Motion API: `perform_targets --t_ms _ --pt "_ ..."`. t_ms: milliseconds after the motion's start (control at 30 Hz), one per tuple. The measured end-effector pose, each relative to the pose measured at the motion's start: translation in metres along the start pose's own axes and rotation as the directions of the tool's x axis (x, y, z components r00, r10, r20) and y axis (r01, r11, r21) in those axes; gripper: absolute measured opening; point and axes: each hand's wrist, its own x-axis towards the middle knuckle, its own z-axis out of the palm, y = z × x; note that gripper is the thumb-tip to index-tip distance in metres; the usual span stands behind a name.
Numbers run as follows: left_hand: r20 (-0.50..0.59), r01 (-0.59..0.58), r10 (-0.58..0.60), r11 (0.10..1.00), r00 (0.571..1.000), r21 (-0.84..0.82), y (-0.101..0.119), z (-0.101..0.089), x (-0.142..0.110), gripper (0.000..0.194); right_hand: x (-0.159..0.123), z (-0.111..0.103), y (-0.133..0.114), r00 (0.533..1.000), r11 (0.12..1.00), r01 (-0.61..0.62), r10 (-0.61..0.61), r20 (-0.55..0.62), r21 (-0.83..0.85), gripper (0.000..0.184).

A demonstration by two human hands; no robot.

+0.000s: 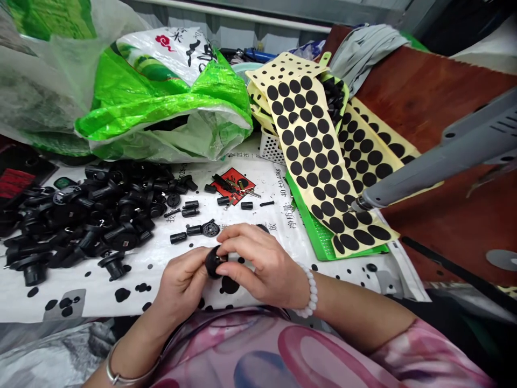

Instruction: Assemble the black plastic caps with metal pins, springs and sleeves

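Close to the table's front edge, my left hand (183, 280) grips a small round black plastic part (213, 263) by its side. The fingers of my right hand (252, 261) curl around the part's other side, thumb and fingertips pinching at it; what exactly lies between those fingertips is hidden. Just beyond my hands rest a round black disc with a patterned face (210, 229) and short black cylinders (178, 237). A large heap of black plastic parts (92, 207) spreads to the left, with one flanged part (113, 265) standing apart from it.
At the right, sheets of round black stickers (311, 140) lean over a green tray (313, 231) and a white basket (271, 148). A grey powered screwdriver (424, 156) juts in from the right. Green-white sacks (169, 113) stand behind. Small metal pieces lie on a red square (234, 186).
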Motion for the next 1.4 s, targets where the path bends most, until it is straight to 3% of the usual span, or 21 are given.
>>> perform_targets --t_ms 100,200,333,433,533,667,767,900,1000,1167,1400 --pt "0.076 -0.055 0.051 0.997 0.996 0.050 0.004 0.001 -0.001 0.022 -0.004 0.000 0.001 0.999 1.000 -0.010 0.009 0.048 0.013 0.006" --pt "0.137 -0.082 0.065 0.990 0.988 0.118 0.006 -0.003 0.001 0.024 -0.007 -0.001 0.005 0.998 0.997 -0.053 0.052 0.023 0.060 0.004" --pt "0.021 -0.042 0.037 0.937 0.999 0.345 -0.003 -0.020 0.012 0.029 -0.011 -0.007 0.014 0.987 0.987 -0.118 0.129 -0.096 0.109 0.005" --pt "-0.052 0.030 0.005 0.768 0.999 0.640 -0.018 -0.035 0.032 0.028 -0.012 -0.011 0.020 0.973 0.979 -0.153 0.173 -0.156 0.135 0.004" --pt "0.028 0.022 -0.081 0.553 0.996 0.833 -0.030 -0.042 0.055 0.027 -0.014 -0.012 0.025 0.965 0.973 -0.165 0.193 -0.177 0.159 0.004" --pt "0.120 -0.024 -0.186 0.452 0.975 0.892 -0.037 -0.044 0.071 0.024 -0.017 -0.014 0.028 0.961 0.969 -0.167 0.201 -0.190 0.182 0.005" --pt "0.101 0.000 -0.170 0.513 0.980 0.858 -0.036 -0.047 0.068 0.025 -0.016 -0.016 0.029 0.951 0.964 -0.169 0.214 -0.222 0.206 0.005" --pt "0.050 0.043 -0.099 0.761 0.994 0.648 -0.027 -0.047 0.053 0.030 -0.014 -0.018 0.027 0.937 0.957 -0.149 0.217 -0.273 0.249 0.005" --pt "0.092 0.019 -0.069 0.886 0.993 0.463 -0.016 -0.037 0.039 0.032 -0.012 -0.017 0.024 0.934 0.961 -0.070 0.158 -0.322 0.269 0.005" --pt "0.171 -0.052 -0.001 0.950 0.985 0.309 0.001 -0.022 0.024 0.026 -0.012 -0.012 0.019 0.954 0.974 0.008 0.061 -0.294 0.227 0.008" --pt "0.177 -0.058 0.023 0.979 0.984 0.195 0.016 -0.028 0.013 0.022 -0.010 -0.010 0.014 0.986 0.989 0.082 -0.063 -0.157 0.120 0.008"
